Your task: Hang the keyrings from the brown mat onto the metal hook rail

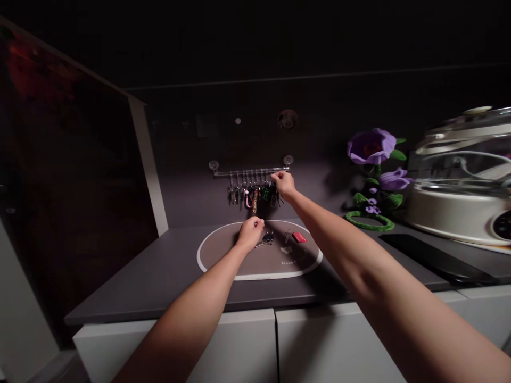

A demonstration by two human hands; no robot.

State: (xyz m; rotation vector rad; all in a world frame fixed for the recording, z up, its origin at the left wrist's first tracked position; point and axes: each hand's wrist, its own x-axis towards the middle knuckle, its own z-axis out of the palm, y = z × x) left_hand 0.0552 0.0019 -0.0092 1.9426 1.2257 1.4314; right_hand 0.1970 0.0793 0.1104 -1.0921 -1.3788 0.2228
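A clear rail (pixel 251 172) with hooks is fixed to the dark wall by suction cups, and several key bunches (pixel 255 196) hang from it. My right hand (pixel 283 184) is pinched at the rail's right end, beside the rightmost hanging keys; what its fingers hold is too small to name. Above the oval mat (pixel 215 254), my left hand (pixel 251 232) is closed, and anything inside it is hidden. Just right of that hand, keys with a black fob (pixel 268 237) lie on the mat. Farther right on it are more keys (pixel 289 234) with a red tag (pixel 299 237).
Purple artificial flowers (pixel 373 148) with a green ring base stand at the right. Behind a flat black object (pixel 437 258) is a white appliance (pixel 459 210) with a transparent cover. White cabinet fronts (pixel 247 346) sit below the grey countertop (pixel 139 271).
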